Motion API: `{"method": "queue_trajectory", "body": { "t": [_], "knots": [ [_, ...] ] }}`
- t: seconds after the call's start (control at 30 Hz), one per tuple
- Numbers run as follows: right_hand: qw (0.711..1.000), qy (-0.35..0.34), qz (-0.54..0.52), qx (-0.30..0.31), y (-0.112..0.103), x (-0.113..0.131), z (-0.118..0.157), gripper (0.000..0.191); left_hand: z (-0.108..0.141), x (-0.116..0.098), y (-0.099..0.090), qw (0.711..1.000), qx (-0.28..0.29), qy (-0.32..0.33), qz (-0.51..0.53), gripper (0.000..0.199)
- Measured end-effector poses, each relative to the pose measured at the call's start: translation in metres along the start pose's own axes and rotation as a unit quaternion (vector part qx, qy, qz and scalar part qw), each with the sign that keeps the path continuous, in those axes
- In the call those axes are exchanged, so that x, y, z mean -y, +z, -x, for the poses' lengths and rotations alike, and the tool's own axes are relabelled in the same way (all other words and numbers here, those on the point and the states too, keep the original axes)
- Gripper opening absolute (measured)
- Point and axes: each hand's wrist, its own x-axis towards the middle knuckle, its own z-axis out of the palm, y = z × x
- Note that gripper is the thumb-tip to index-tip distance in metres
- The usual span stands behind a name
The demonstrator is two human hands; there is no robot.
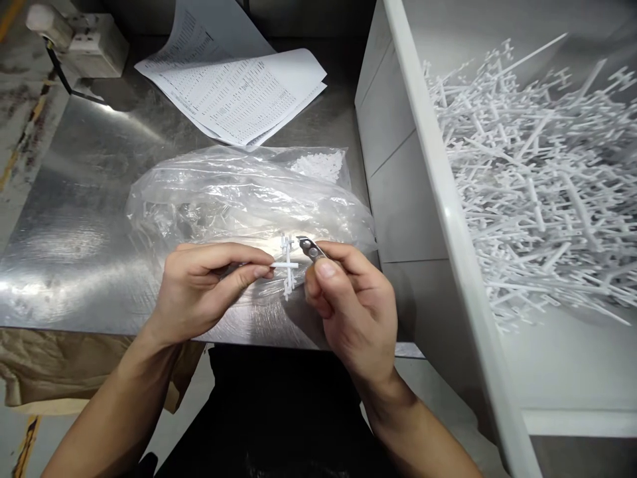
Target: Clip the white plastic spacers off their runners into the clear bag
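Between the bin wall (450,219) at right and the metal table's (74,219) open left side, at centre, the left hand (199,289) pinches a white plastic sprue (288,265), the right hand's (355,302) curled fingers gripping small nippers (311,249).

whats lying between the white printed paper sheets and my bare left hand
A crumpled clear plastic bag lies between the white printed paper sheets and your left hand, seen in the head view.

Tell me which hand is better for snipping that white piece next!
Right, probably: the right hand holds the metal cutters, their tips beside the white piece, which the left hand is pinching.
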Motion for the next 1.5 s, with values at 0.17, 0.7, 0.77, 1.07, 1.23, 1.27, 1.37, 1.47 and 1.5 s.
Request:
{"method": "queue_trajectory", "body": {
  "t": [0.17,0.7,0.77,1.07,1.23,1.27,1.37,1.47,1.5],
  "knots": [
    [0.999,-0.006,0.001,0.035,-0.0007,0.0017,-0.0002,0.010,0.0015,0.0005,0.0005,1.000,0.010,-0.007,-0.006,0.015],
    [0.999,-0.005,0.048,0.022,0.0006,0.0011,-0.0019,0.012,-0.0021,0.0012,0.0042,0.998,0.041,0.039,-0.015,0.013],
    [0.999,0.001,0.042,0.018,0.0000,0.0002,-0.0022,0.012,-0.0031,0.0008,0.0048,0.999,0.034,0.034,-0.025,0.011],
    [0.998,0.058,-0.034,0.008,0.0033,0.0036,-0.0054,0.010,-0.0013,0.0006,0.0053,1.000,0.014,-0.007,-0.021,0.013],
    [0.999,0.040,-0.007,-0.006,0.0003,0.0034,-0.0027,0.010,-0.0017,-0.0045,0.0047,0.993,-0.080,-0.082,0.012,0.018],
    [0.999,0.036,0.008,-0.005,-0.0002,0.0032,-0.0019,0.010,-0.0018,-0.0051,0.0045,0.992,-0.094,-0.085,0.013,0.018],
    [0.999,0.033,0.041,0.006,-0.0009,0.0040,0.0001,0.009,-0.0009,-0.0051,0.0037,0.990,-0.115,-0.086,0.015,0.020],
    [0.998,0.037,0.055,0.019,-0.0009,0.0063,0.0012,0.010,0.0011,-0.0041,0.0027,0.989,-0.121,-0.085,0.023,0.022],
    [0.997,0.040,0.060,0.022,-0.0007,0.0071,0.0014,0.010,0.0017,-0.0038,0.0024,0.989,-0.119,-0.084,0.026,0.022]
  ]
}}
